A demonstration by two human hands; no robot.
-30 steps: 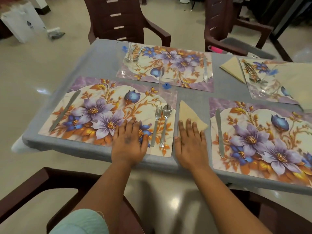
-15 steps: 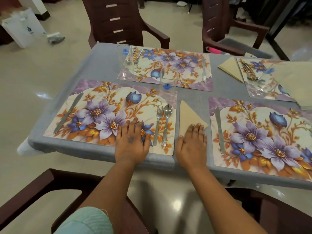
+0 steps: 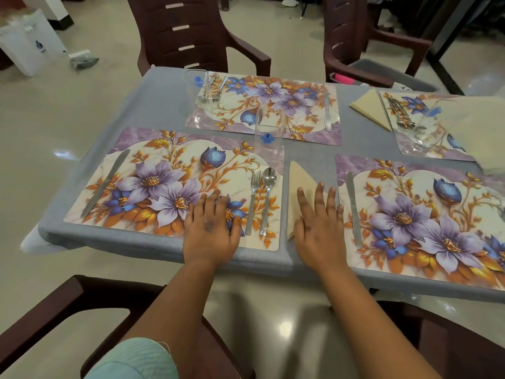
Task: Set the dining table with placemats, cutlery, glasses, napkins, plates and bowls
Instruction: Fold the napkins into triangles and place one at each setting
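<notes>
Overhead, grey-clothed table [image 3: 164,105], floral placemats [image 3: 153,187], brown chairs [image 3: 191,31], glossy floor [image 3: 68,119]

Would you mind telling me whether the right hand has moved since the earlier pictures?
Yes. The right hand has slid forward over the napkin, its fingertips now farther up the knife beside it.

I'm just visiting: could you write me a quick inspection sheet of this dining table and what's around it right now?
Surface: table under a grey cloth.
Job's things: four floral placemats; near-left placemat has knife, fork, spoon and glass; folded napkin beside it. No plates or bowls seen.
Clutter: white bag on the floor.
Hands: left hand flat on the placemat; right hand flat on the napkin.
Cables: nothing seen.
Surroundings: brown plastic chairs, glossy tiled floor.
</notes>
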